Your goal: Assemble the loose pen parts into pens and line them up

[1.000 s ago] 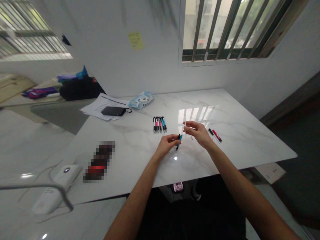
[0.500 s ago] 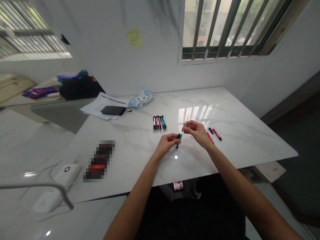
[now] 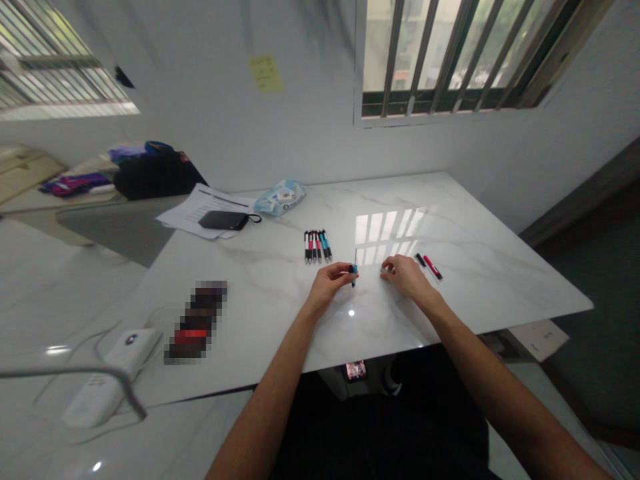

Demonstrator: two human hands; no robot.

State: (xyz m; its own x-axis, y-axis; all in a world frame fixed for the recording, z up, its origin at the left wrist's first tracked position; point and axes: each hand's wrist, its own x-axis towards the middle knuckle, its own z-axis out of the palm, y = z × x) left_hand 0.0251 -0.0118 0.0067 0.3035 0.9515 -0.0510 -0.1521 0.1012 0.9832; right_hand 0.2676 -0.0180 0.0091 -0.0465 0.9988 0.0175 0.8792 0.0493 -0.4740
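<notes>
Across the marbled counter (image 3: 480, 260), the work looks partly done: some pens are whole, others lie in pieces. The left hand (image 3: 325, 290) is closed, pinching a blue pen body (image 3: 354, 275) nearly upright just above the surface. The right hand (image 3: 407, 277) has its fingers curled low near the counter; whether they grip anything I cannot tell. Beyond the left hand, a row of pens (image 3: 317, 246) lies side by side, apparently complete. Beside the right hand are loose parts: a red barrel (image 3: 433, 267) and a shorter black piece (image 3: 421, 260), seemingly not yet joined. Smallest, a thin refill (image 3: 355, 255) pokes from the top of the blue body, which so looks unfinished.

Half a second ago the right hand held that refill at the blue body's top; now it has let go and moved away, rightward and down. The row is unchanged.
</notes>
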